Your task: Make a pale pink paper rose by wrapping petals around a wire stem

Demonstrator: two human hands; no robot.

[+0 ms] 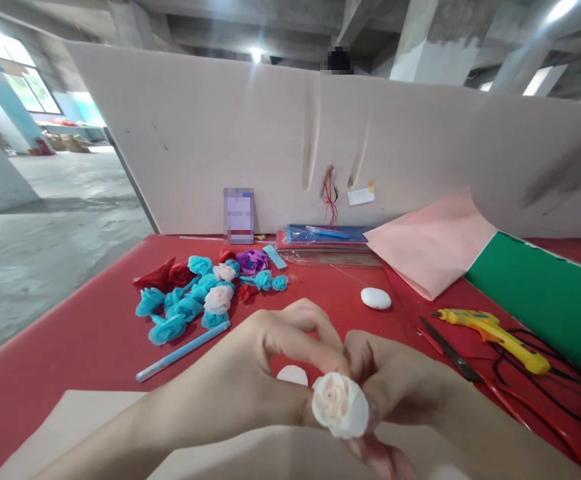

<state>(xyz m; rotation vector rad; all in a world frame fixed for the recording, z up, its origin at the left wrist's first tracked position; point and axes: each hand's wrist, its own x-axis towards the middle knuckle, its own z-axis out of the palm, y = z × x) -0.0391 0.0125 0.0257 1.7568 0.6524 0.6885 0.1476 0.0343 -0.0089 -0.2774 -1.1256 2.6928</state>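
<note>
Both of my hands meet over the near part of the red table point(85, 340), pinched round a small pale pink paper rose point(340, 403). My left hand point(275, 363) curls its fingers over the rose from the left. My right hand point(395, 387) grips it from the right and underneath. The rose's rolled petals face the camera. A small white paper disc point(293, 375) lies on the table just behind my left hand.
A heap of finished blue, white, red and purple paper roses point(200, 297) lies at the left, with a light blue stick point(183, 350) in front. A white oval piece point(375, 298), scissors point(453, 357), a yellow glue gun point(495, 332), pink paper point(430, 250) and green sheet point(545, 300) lie right.
</note>
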